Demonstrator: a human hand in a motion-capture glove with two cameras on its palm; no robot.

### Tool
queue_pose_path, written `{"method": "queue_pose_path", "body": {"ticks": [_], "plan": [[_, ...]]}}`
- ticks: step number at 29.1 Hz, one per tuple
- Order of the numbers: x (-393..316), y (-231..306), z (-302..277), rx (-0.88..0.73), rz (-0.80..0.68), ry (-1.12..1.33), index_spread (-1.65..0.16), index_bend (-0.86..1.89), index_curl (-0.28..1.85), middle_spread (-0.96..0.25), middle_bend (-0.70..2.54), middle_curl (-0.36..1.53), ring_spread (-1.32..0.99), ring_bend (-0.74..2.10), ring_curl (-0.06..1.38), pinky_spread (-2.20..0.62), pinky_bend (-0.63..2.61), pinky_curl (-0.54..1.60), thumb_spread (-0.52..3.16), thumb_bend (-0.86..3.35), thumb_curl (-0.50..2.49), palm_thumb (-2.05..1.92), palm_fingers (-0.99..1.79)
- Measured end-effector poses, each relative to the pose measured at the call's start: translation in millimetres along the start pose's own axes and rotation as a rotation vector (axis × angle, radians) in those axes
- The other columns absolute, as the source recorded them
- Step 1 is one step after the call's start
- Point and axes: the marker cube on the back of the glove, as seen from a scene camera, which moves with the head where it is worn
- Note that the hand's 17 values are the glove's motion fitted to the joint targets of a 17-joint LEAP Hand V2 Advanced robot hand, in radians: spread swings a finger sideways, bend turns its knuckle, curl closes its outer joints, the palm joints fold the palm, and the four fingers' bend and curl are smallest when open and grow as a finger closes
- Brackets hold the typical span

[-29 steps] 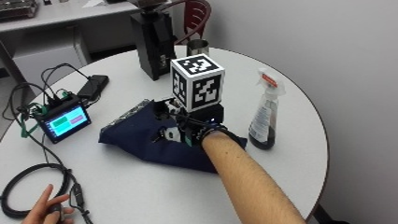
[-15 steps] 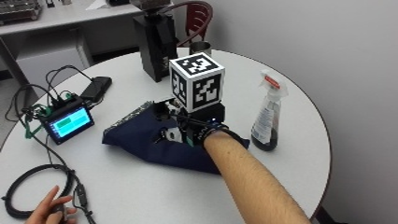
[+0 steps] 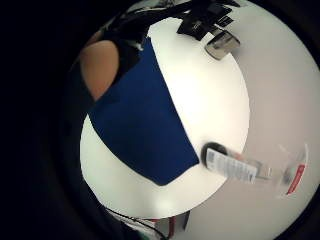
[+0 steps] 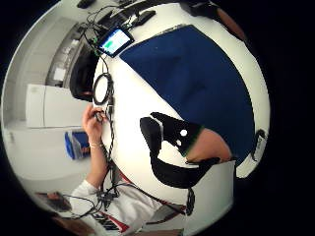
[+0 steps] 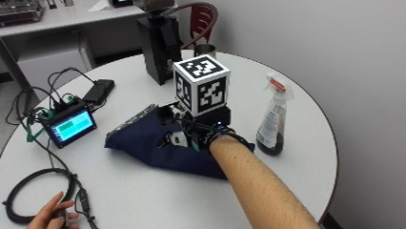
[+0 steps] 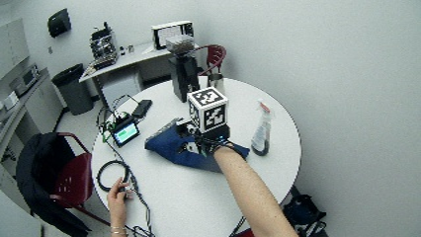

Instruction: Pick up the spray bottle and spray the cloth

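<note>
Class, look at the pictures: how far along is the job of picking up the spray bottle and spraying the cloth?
Barely begun. Done: nothing that shows; the spray bottle stands upright on the white table, untouched. In hand: the gloved right hand is over the blue cloth, beside the bottle and apart from it, holding nothing that the views show. Left: reach for the bottle, grip it, lift it, aim at the cloth and spray.

The right hand (image 5: 190, 136) wears a black glove with black straps and small white plastic parts on its back. The glove ends at the wrist, and the forearm above it is bare, with no sleeve. The other hand (image 5: 49, 217), at about 7 o'clock on the table (image 5: 139, 200), is bare. In the thumb side palm view this arm has a thin bracelet (image 4: 95, 145) at the wrist and a white sleeve (image 4: 86, 189).
</note>
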Motion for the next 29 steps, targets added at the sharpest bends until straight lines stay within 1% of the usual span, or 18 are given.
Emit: {"method": "queue_pose_path", "body": {"ticks": [3, 7, 11, 14, 17, 21, 29], "plan": [[-2, 5, -7, 0.017, -0.021, -0.008, -0.39, 0.13, 0.19, -0.04, 0.27, 0.29, 0.04, 0.39, 0.27, 0.23, 0.46, 0.29, 1.0, 0.01, 0.19, 0.46, 0.49], [-15, 24, -29, 0.091, -0.109, 0.004, -0.39, 0.12, 0.2, -0.04, 0.27, 0.3, 0.04, 0.39, 0.28, 0.23, 0.45, 0.3, 1.01, -0.01, 0.2, 0.47, 0.48], [-22, 68, -54, 0.221, -0.198, 0.013, -0.38, 0.13, 0.21, -0.04, 0.26, 0.31, 0.04, 0.38, 0.28, 0.23, 0.45, 0.3, 1.02, -0.02, 0.21, 0.48, 0.49], [-12, 108, -69, 0.328, -0.219, -0.047, -0.39, 0.15, 0.22, -0.04, 0.27, 0.32, 0.04, 0.37, 0.28, 0.23, 0.43, 0.3, 1.02, -0.02, 0.21, 0.48, 0.5], [8, 135, -80, 0.414, -0.205, -0.11, -0.39, 0.15, 0.23, -0.05, 0.27, 0.32, 0.04, 0.36, 0.28, 0.23, 0.41, 0.3, 1.02, -0.02, 0.22, 0.49, 0.52], [41, 155, -88, 0.492, -0.154, -0.184, -0.38, 0.15, 0.24, -0.05, 0.26, 0.33, 0.04, 0.36, 0.29, 0.23, 0.39, 0.3, 1.03, -0.02, 0.23, 0.5, 0.55], [121, 164, -71, 0.562, 0.008, -0.429, -0.38, 0.14, 0.25, -0.06, 0.24, 0.34, 0.03, 0.34, 0.3, 0.23, 0.37, 0.31, 1.03, -0.02, 0.23, 0.51, 0.57]]}}
